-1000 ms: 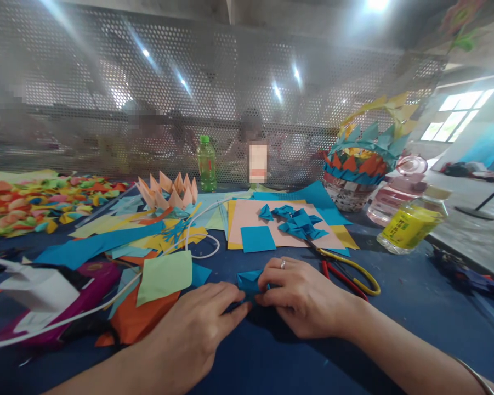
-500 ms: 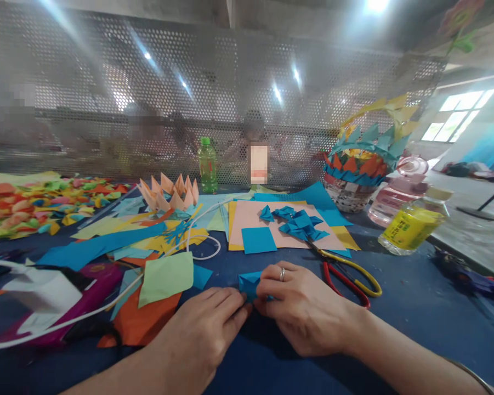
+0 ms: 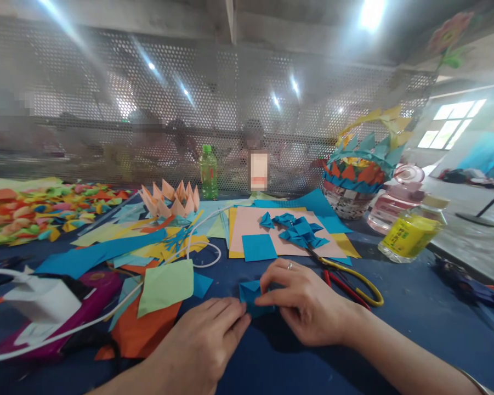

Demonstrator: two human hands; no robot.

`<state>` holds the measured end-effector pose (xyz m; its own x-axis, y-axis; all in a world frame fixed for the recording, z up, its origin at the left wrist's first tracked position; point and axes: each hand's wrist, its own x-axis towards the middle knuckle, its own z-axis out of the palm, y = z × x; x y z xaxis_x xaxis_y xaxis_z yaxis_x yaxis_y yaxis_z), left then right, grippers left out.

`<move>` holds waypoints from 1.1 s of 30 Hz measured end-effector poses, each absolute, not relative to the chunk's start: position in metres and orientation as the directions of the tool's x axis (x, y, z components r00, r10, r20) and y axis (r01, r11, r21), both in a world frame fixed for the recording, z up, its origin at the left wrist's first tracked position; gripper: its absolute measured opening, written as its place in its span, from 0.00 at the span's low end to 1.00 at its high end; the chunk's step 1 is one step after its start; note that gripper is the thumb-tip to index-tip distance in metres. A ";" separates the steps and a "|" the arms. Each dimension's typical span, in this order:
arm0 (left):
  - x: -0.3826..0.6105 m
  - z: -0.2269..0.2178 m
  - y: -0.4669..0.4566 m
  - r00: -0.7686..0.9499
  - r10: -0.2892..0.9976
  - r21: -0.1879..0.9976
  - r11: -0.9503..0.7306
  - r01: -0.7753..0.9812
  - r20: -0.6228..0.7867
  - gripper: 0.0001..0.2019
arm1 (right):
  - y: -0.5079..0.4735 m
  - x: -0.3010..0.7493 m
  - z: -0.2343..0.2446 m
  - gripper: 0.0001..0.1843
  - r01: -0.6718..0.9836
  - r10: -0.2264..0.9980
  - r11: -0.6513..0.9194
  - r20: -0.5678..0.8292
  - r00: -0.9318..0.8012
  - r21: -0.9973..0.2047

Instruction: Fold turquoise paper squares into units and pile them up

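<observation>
A small folded blue paper piece (image 3: pixel 253 296) lies on the dark blue table (image 3: pixel 403 307) between my hands. My right hand (image 3: pixel 308 304), wearing a ring, pinches it from the right with thumb and fingers. My left hand (image 3: pixel 199 343) presses its fingertips on the paper's lower left edge, fingers together. Beyond them a flat blue square (image 3: pixel 258 247) and a heap of folded blue pieces (image 3: pixel 298 230) rest on a pink sheet (image 3: pixel 250 219).
Red and yellow scissors (image 3: pixel 351 280) lie right of my right hand. Loose coloured paper, a white cable (image 3: pixel 197 241) and a white charger (image 3: pixel 41 302) lie left. A paper basket (image 3: pixel 356 175), a pink bottle (image 3: pixel 392 200), a yellow-labelled jar (image 3: pixel 411 233) and a green bottle (image 3: pixel 208 173) stand behind.
Both hands have shifted slightly on the blue piece. My right hand's fingers moved over it, and more of the folded paper shows now. The view tilted down a little.
</observation>
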<state>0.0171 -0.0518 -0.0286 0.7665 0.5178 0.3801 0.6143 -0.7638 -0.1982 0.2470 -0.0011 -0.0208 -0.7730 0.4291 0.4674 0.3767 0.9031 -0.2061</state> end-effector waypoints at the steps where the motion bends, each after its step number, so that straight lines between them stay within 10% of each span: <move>1: 0.017 -0.028 -0.052 0.765 0.521 -0.186 -0.767 0.614 0.379 0.22 | 0.000 0.248 -0.021 0.24 0.380 0.443 0.896 0.472 -0.762 -0.228; 33: 0.009 -0.020 -0.042 0.781 0.537 0.121 -0.840 0.529 0.318 0.26 | -0.003 0.241 -0.030 0.08 0.389 0.585 0.770 0.315 -0.747 -0.506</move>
<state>0.0086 -0.0422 -0.0205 0.7810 0.5375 0.3180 0.5288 -0.8401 0.1210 0.2413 -0.0028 -0.0305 -0.7471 0.5851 0.3154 0.3893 0.7698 -0.5058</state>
